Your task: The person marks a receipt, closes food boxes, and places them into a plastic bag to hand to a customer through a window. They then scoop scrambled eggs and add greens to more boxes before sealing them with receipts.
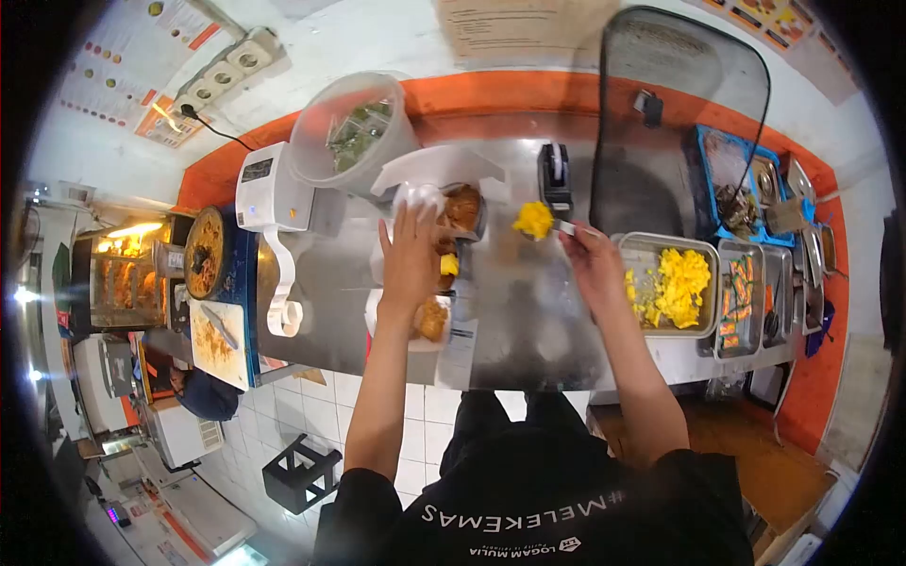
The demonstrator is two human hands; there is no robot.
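**Yellow scoop in mid-air at food stall**

On a steel desk [528, 321] edged in orange, a clear plastic tub [349, 132] of greens stands at the back, well apart from a steel tray [651, 243] of yellow food. Fried pieces [462, 208] already lie on white paper [429, 168]. The left hand [409, 259] rests on them, fingers stretched out, gripping nothing. The right hand [593, 259] has its grip closed on a metal utensil [562, 226], carrying a yellow lump [533, 219] between tray and paper, not yet set down.
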